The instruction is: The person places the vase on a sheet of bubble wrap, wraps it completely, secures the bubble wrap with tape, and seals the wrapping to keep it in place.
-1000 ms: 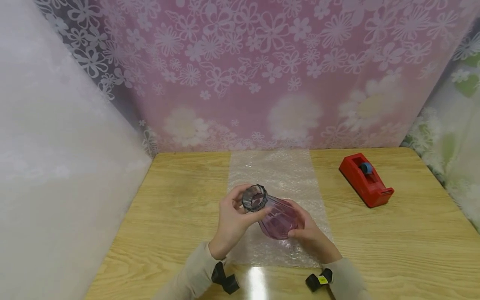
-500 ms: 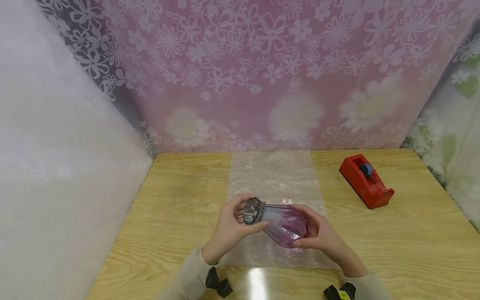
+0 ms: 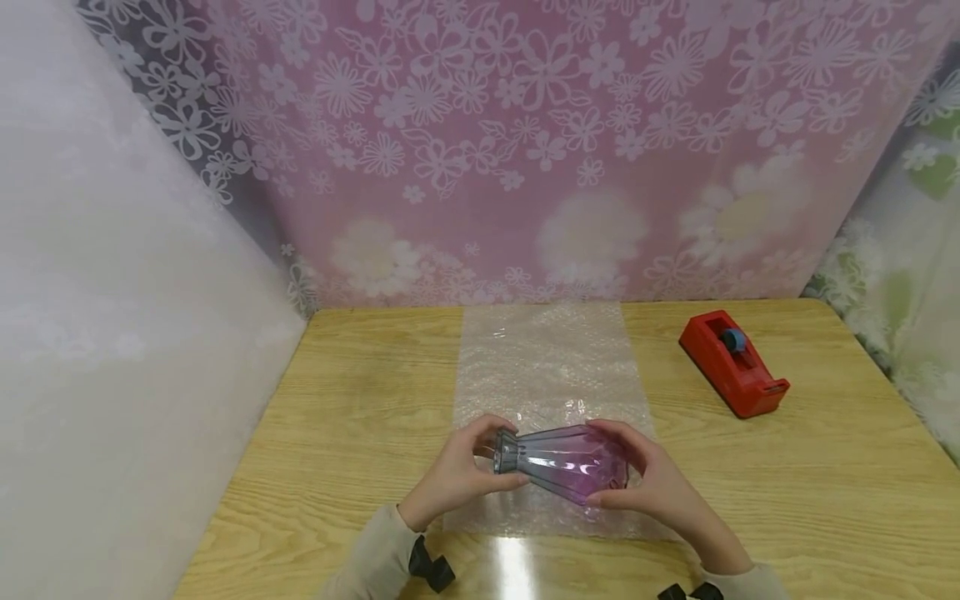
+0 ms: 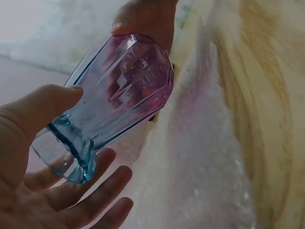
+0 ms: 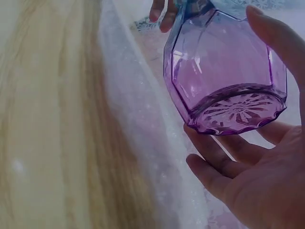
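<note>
Backdrop (head view): pink cloth (image 3: pixel 480 150) with pale flower print across the far side, whitish sheeting (image 3: pixel 135 317) at left, leafy floral cloth (image 3: pixel 900 283) at right.
Bench (image 3: pixel 352 400): light wood grain, a bright reflection at the near side.
Bubble wrap (image 3: pixel 547 358): clear strip, laid flat from the far edge of the bench toward the near side.
Vase (image 3: pixel 562 462): faceted glass, grey-blue at the neck, purple toward the base; tipped on its side over the near part of the bubble wrap (contact with the wrap, cannot tell from above).
Left hand (image 3: pixel 465 467): holding the neck end, thumb on the near side, fingers on the far side.
Right hand (image 3: pixel 652 475): gripping the base end, thumb near, fingers far.
Tape dispenser (image 3: pixel 735 367): red, blue roll inside, at right on the bench, well apart from both hands.
Sleeves (image 3: pixel 375 554): beige, a black device (image 3: pixel 431 567) by each wrist.
Neck, left wrist view: bluer here; thumb pressed to the glass beside it, other fingers spread around the flared mouth; right hand at the base beyond.
Base, right wrist view: starburst pattern on the bottom; thumb along one side, fingertips at its lower edge; left hand's fingertips beside the neck.
</note>
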### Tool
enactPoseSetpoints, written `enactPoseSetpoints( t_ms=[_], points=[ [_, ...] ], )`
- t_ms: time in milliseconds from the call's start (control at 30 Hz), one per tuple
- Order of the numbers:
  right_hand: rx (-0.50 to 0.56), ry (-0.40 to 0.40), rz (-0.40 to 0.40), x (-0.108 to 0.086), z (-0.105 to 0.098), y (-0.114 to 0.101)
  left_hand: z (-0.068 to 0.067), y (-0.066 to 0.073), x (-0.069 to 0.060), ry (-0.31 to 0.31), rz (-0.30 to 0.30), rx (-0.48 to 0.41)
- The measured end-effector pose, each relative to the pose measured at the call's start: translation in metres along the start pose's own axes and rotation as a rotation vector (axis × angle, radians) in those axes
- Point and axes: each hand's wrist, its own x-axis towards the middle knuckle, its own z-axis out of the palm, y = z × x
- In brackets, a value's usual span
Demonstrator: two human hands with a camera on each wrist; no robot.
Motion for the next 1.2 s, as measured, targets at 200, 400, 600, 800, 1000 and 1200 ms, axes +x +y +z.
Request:
enactPoseSetpoints(
  t_ms=[200,400,600,800,1000,1200],
  points=[
    [-0.072,0.006,0.011,0.001,0.004,0.009,0.001,-0.014,-0.001,-0.019,-0.041,0.033],
    [-0.098,-0.016,0.048,0.002,0.006,0.018,0.002,-0.021,-0.003,-0.026,-0.032,0.079],
    [-0.092,-0.023,0.053,0.002,0.007,0.021,0.001,-0.024,-0.003,-0.039,-0.032,0.112],
    [-0.094,-0.025,0.063,0.0,0.008,0.021,0.002,-0.021,-0.003,-0.061,0.014,0.194],
    [-0.111,-0.032,0.083,-0.001,0.007,0.021,0.009,-0.006,-0.005,-0.038,0.137,0.509],
    [-0.107,-0.037,0.068,0.0,0.007,0.023,0.027,0.014,-0.005,-0.011,0.349,0.918]
  ],
)
